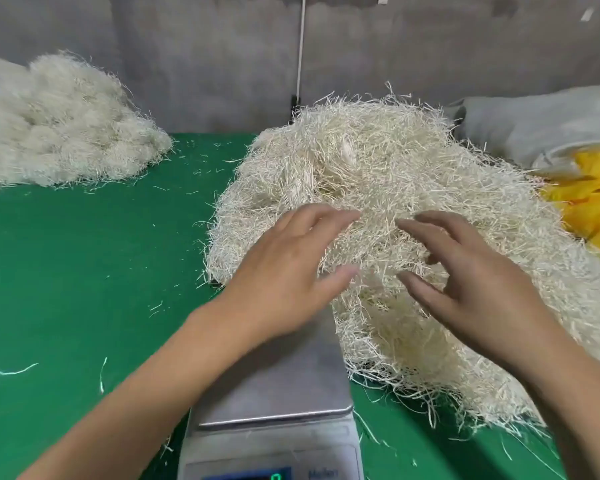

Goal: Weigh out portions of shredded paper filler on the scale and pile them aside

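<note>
Nearest the person, the scale (274, 379) stands on the green table (84, 278), the near part of its steel platform bare and its display showing a zero. Above its far end, the left hand (284, 271) and the right hand (465, 275) reach forward with fingers spread and lightly bent, gripping nothing, their tips at the near edge of the large heap of shredded paper (395, 161). This heap spills over the platform's far right side. Farther off, on the left by the grey wall, lies a smaller pile of shreds (59, 126); on the right lie a white bag (551, 123) and yellow material (593, 206).
</note>
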Motion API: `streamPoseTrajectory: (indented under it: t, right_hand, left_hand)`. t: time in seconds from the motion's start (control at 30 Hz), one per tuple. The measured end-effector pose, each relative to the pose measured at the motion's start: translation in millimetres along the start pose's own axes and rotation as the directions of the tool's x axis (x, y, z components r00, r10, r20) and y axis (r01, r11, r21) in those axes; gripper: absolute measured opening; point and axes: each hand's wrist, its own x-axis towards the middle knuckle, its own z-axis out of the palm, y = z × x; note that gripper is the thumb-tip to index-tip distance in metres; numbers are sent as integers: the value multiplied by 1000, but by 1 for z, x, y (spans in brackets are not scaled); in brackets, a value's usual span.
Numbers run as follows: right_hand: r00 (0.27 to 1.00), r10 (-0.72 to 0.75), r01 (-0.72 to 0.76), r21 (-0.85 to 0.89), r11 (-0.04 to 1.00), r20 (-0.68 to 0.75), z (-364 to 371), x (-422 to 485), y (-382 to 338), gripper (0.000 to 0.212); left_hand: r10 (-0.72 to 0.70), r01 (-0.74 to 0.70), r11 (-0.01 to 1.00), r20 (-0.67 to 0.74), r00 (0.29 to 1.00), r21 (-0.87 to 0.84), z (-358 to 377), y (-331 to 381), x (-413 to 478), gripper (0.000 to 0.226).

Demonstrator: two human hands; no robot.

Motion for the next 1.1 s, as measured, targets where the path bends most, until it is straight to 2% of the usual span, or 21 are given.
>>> streamPoseTrajectory:
  t: [0.1,0.17,0.2,0.23,0.3,0.33,0.37,0.43,0.53,0.63,0.7,0.8,0.9,0.97,1.0,1.07,1.1]
  right_hand:
    - [959,59,3,-216,976,278,26,35,2,105]
    - [927,120,-10,-297,955,354,52,51,3,107]
    - [923,143,-21,-324,946,356,64,54,2,96]
    - [932,152,-30,-346,938,330,72,57,2,76]
    - [978,97,-25,-357,934,184,80,57,3,26]
    - [990,57,-9,-345,939,130,82,55,3,13]
    - [996,26,3,-307,952,90,82,54,2,14]
    - [997,-38,54,-233,971,71,80,50,-1,10]
    - [995,-90,95,-119,988,45,68,47,-5,25]
    - [994,-98,98,1,995,-56,51,44,-3,41]
    - [985,-151,146,-58,988,-85,44,45,-3,57]
    - [978,-194,187,-96,978,-70,43,56,-12,77]
    - [987,-161,162,-64,985,25,53,78,-17,83]
    - [990,-96,98,-15,995,104,66,86,-10,78]
    - [990,-68,64,35,997,126,72,88,-5,63]
    - [989,-8,-7,101,995,145,83,85,7,9]
    - [992,9,-19,77,997,126,86,82,12,15]
  left_hand:
    - [10,-23,984,75,997,174,30,-9,24,90]
    - [-31,-17,959,165,986,284,50,-20,32,109]
    - [-47,-18,945,192,980,328,57,-27,32,112]
    - [-49,-27,931,200,979,365,63,-34,33,112]
    - [-19,-65,913,202,979,403,68,-45,35,102]
    - [10,-91,910,199,980,403,69,-49,36,96]
    - [40,-114,916,195,980,385,68,-52,37,90]
    - [71,-113,960,166,984,257,63,-57,36,74]
    - [7,-5,1000,97,995,-22,48,-57,28,63]
    - [-136,126,922,-2,991,-366,34,-54,19,64]
    - [-258,199,824,-39,965,-530,30,-52,14,70]
    - [-361,208,734,-112,926,-647,31,-49,13,76]
    - [-343,97,763,-273,899,-639,24,-40,19,77]
    - [-370,57,770,-371,852,-635,17,-38,25,69]
    - [-404,55,764,-410,817,-643,14,-39,28,63]
    - [-471,79,765,-471,746,-640,10,-42,34,56]
    - [-485,86,772,-495,721,-630,9,-43,36,57]
